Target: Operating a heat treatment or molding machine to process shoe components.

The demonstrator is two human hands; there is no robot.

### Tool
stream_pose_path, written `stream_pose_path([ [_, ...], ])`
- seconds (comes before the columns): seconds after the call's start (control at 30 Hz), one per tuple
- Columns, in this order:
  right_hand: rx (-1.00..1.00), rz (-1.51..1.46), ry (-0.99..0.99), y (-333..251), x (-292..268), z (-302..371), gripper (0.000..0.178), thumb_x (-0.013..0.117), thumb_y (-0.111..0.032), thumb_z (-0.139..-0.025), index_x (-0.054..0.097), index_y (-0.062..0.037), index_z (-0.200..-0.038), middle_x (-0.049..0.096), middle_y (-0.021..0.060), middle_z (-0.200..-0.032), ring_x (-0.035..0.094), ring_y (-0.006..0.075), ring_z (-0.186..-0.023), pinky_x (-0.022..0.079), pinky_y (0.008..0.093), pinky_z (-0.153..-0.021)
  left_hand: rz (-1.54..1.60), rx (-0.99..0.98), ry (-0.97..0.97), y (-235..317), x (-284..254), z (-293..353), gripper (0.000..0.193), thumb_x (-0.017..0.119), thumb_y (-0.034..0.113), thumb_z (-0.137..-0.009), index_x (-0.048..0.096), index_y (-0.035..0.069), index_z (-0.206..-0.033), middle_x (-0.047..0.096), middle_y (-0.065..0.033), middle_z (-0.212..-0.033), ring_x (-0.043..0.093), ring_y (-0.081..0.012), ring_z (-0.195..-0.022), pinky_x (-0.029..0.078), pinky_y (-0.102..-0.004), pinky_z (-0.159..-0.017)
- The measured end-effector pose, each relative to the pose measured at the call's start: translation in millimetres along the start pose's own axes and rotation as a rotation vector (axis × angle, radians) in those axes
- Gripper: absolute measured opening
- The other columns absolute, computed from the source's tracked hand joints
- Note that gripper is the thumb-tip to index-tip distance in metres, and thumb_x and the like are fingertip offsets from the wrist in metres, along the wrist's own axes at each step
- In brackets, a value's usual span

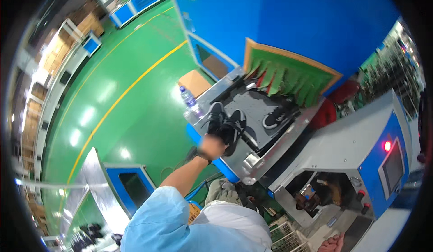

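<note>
My left hand (212,147), smeared by motion, is at the heel end of two black sneakers with pale soles. One sneaker (216,115) lies to the left and the other sneaker (235,126) is beside it, at the near left end of a grey conveyor bed (248,107). The blur hides whether my fingers grip a shoe. Another black sneaker (275,116) with a white sole rests farther right on the bed. At the lower right, my right hand (331,243) has its fingers curled, beside a flat dark panel (358,232). What it holds, if anything, is hidden.
A blue machine (306,17) rises behind the bed, its opening hung with green strips (288,73). A plastic bottle (187,97) stands at the bed's left edge. On the right is a grey-and-blue machine (338,143) with a lit red light. A wire basket (284,234) sits below.
</note>
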State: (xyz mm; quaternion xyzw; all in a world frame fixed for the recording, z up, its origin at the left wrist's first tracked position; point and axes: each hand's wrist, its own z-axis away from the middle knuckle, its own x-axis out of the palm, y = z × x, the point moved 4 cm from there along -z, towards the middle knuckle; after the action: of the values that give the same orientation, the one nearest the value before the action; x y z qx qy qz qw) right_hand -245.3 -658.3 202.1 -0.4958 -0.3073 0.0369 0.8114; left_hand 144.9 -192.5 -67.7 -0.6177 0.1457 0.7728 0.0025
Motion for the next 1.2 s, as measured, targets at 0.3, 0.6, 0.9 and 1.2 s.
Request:
stream_pose_path([
  [0.3,0.419,0.348,-0.318,73.4,-5.6,-102.0,0.027,0.056,-0.028,-0.103,0.068,-0.0067,-0.092,0.069,0.0095,-0.091,0.063,0.0186,-0.080,0.053,0.0293,-0.068,0.356,-0.240,0.037,-114.0,-59.5,226.4,0.050,0.064,0.053,-0.089,0.072,0.004,-0.098,0.065,-0.0167,-0.096,0.059,-0.0360,-0.103,0.047,-0.0459,-0.091],
  [0.6,0.184,0.796,-0.529,124.9,78.2,-85.2,0.031,0.057,-0.018,-0.099,0.064,0.0029,-0.121,0.068,0.0093,-0.095,0.063,0.0169,-0.080,0.052,0.0274,-0.070,-0.120,-1.065,0.540,-252.8,-163.0,593.0,0.032,0.071,0.031,-0.079,0.071,-0.001,-0.081,0.068,-0.0236,-0.089,0.066,-0.0416,-0.085,0.053,-0.0473,-0.077],
  [0.9,-1.400,1.173,-0.301,22.8,216.3,-66.1,0.031,0.059,-0.024,-0.101,0.068,0.0037,-0.110,0.071,0.0122,-0.090,0.063,0.0209,-0.074,0.050,0.0335,-0.066,0.074,-1.318,0.760,-283.8,-97.8,442.3,0.029,0.056,0.026,-0.093,0.064,-0.001,-0.095,0.067,-0.0246,-0.097,0.064,-0.0451,-0.093,0.049,-0.0523,-0.084],
  [1.2,-1.355,1.841,-0.245,13.5,266.6,-140.1,0.058,0.067,-0.024,-0.087,0.054,0.0010,-0.138,0.037,0.0249,-0.156,0.032,0.0442,-0.145,0.027,0.0559,-0.117,0.586,0.045,-0.001,127.4,72.1,-116.4,0.070,0.072,0.030,-0.084,0.047,0.001,-0.142,0.057,-0.0228,-0.138,0.055,-0.0384,-0.127,0.044,-0.0428,-0.108],
])
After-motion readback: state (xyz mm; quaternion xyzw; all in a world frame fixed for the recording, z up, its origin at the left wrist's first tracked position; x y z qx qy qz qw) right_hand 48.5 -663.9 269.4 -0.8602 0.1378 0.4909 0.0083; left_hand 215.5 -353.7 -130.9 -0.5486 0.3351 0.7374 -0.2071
